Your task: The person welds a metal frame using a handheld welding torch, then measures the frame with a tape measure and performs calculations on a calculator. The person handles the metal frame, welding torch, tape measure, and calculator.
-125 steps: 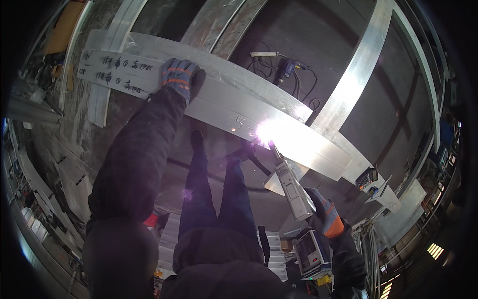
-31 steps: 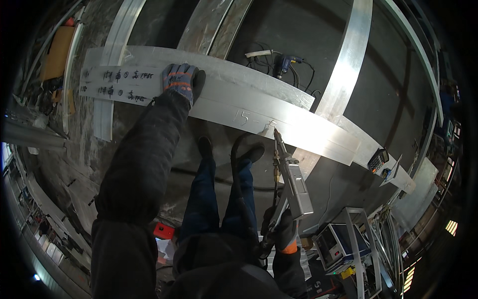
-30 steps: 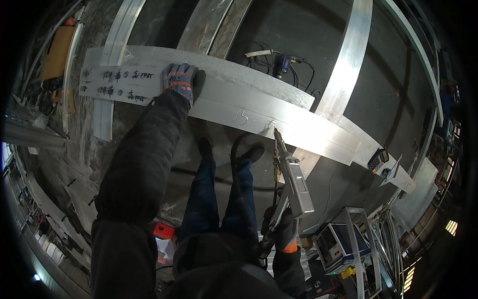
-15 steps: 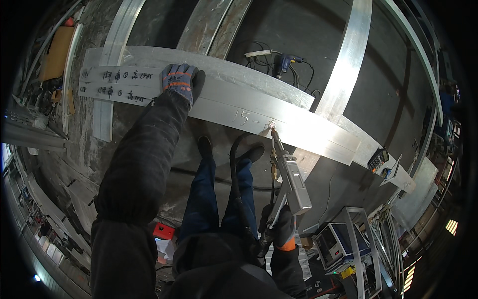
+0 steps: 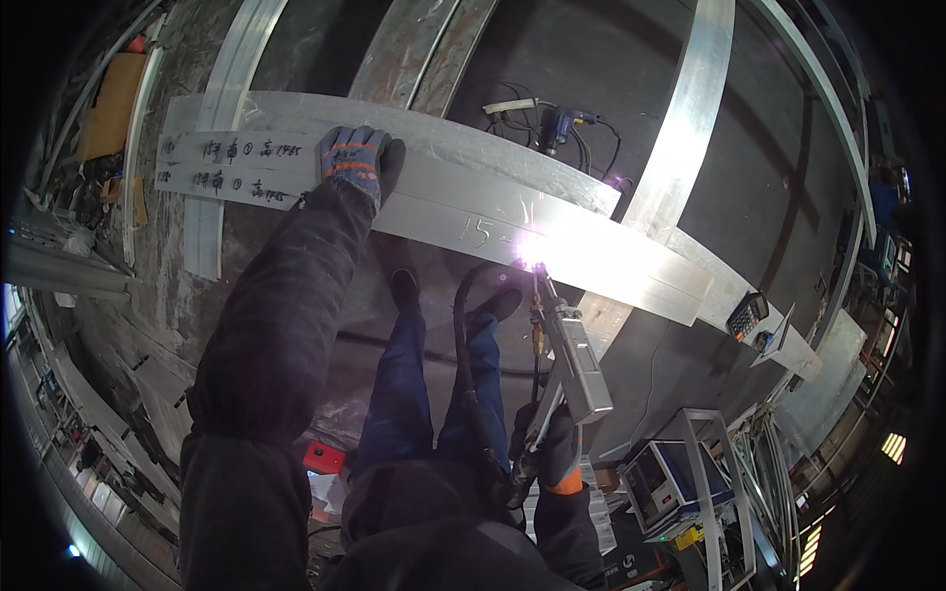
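Silver torch [image 5: 579, 364] stands in my gloved right hand [image 5: 555, 445], closed around its lower end, with the tip up by the near edge of a long metal strip [image 5: 439, 225]. I see a violet-white glare at that tip. Farther left, my gloved left hand [image 5: 355, 165] lies on the strip; I cannot tell whether its fingers clamp it. Beyond sits a blue drill [image 5: 564, 128]; a black hose [image 5: 463, 325] hangs left of the torch.

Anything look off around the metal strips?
Mild clutter: loose, tangled cables around the blue drill, beyond the metal strips. No damage stands out, though glare by the handheld tool hides part of one strip.
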Demonstrator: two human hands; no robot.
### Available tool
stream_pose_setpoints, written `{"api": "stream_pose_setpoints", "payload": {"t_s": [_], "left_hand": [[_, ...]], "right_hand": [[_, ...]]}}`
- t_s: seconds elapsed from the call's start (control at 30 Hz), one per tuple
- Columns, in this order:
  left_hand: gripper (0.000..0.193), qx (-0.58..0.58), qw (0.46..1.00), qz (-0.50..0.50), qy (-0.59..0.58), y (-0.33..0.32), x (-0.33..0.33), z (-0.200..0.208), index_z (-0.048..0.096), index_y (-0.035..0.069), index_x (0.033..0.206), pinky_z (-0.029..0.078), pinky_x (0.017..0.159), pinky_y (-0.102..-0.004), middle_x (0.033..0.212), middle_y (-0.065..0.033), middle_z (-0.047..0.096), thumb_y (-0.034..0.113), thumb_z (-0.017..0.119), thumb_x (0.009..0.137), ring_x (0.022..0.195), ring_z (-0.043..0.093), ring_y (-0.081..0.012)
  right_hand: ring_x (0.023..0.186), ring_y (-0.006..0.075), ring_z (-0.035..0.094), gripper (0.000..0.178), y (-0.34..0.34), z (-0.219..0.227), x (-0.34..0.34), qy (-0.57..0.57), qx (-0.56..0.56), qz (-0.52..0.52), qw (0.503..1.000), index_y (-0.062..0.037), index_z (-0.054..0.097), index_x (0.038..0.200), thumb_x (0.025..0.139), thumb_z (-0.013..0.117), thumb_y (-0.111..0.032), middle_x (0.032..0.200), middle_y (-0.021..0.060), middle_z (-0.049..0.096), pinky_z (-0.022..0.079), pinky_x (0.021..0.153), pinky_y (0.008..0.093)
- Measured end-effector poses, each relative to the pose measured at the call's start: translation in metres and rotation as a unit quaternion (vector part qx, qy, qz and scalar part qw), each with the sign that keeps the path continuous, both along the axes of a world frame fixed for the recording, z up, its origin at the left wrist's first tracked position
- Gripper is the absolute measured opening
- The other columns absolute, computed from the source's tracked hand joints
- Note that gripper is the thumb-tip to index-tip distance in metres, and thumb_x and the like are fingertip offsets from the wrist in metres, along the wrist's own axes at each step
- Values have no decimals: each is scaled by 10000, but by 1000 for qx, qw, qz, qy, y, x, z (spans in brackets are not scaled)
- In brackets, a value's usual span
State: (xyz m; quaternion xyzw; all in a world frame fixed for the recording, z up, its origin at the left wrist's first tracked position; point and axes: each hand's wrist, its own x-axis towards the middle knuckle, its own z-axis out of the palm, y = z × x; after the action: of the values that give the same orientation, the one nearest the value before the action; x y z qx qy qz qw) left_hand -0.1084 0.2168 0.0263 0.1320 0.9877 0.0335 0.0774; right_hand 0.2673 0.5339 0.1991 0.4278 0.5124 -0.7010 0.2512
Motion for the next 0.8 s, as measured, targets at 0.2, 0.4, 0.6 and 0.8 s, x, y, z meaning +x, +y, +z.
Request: {"api": "stream_pose_setpoints", "payload": {"t_s": [0.2, 0.4, 0.6, 0.8], "left_hand": [[354, 12, 1000, -2, 6, -2, 1, -2, 687, 150, 1242, 362, 1172, -490, 1293, -88, 674, 194, 648, 893, 1293, 585, -331], [415, -17, 998, 24, -50, 6, -1, 19, 673, 160, 1264, 369, 1207, -456, 1344, -118, 657, 146, 719, 851, 1306, 585, -324], [319, -16, 999, 23, -30, 9, 0, 24, 687, 155, 1223, 360, 1196, -473, 1297, -90, 663, 259, 642, 925, 1291, 580, -308], [293, 31, 999, 24, 32, 5, 7, 9, 703, 157, 1183, 364, 1178, -475, 1229, -72, 686, 329, 604, 967, 1234, 602, -301]], "right_hand": [[616, 199, 655, 669, 11, -9, 15, 94, 158, 69, 981, -21, 655, 1072, 1036, 491, -668, 806, 83, 671, 509, 529, 331], [736, 114, 655, 391, 77, 52, -33, 71, 25, 140, 987, -24, 671, 1163, 1094, 573, -396, 899, 36, 701, 493, 615, 276], [857, 129, 630, 544, 117, 78, -116, 125, 116, 417, 893, 29, 470, 1501, 1031, 572, -226, 1097, 101, 664, 533, 754, 316], [909, 188, 673, 591, 122, 79, -150, 156, 121, 509, 838, 31, 477, 1482, 1029, 593, -331, 1143, 128, 680, 545, 788, 350]]}}
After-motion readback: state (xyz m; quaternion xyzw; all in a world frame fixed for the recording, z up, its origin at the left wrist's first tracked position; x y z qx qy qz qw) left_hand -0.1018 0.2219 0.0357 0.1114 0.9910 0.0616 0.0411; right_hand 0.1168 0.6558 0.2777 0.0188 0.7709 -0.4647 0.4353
